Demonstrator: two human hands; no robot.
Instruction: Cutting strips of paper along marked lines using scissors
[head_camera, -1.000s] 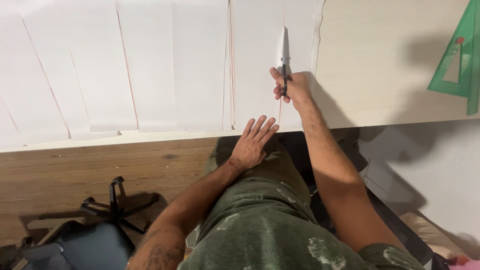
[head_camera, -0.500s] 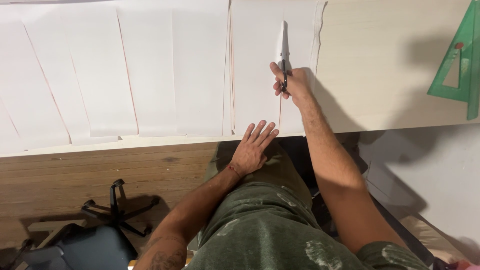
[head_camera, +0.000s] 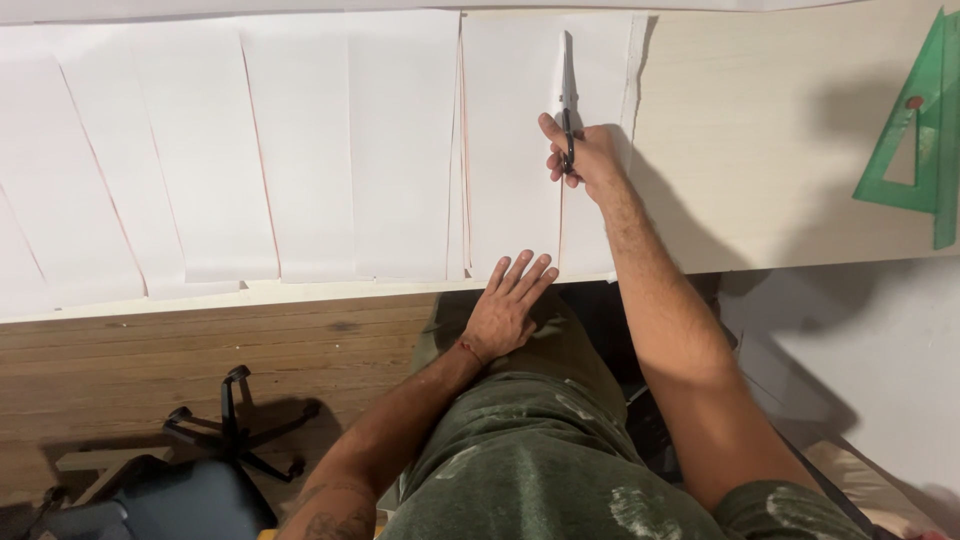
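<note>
The right hand (head_camera: 585, 160) is reaching out over the table (head_camera: 760, 150) and gripping a pair of dark-handled scissors (head_camera: 567, 110), fingers closed through the loops, with the blades pointing away from the person along a thin reddish line on a white paper sheet (head_camera: 510, 130). The scissors are sitting directly ahead of the knuckles, their tips lying near the sheet's far edge. The left hand (head_camera: 508, 308) is lying flat and open, fingers spread, with its fingertips touching the near edge of that same sheet just left of the line. More white paper strips (head_camera: 200, 160) are lying side by side to the left. A green plastic set square (head_camera: 925, 130) is resting at the table's right end, well apart from both hands. An office chair (head_camera: 190, 470) is standing on the wooden floor (head_camera: 150, 360) below.
</note>
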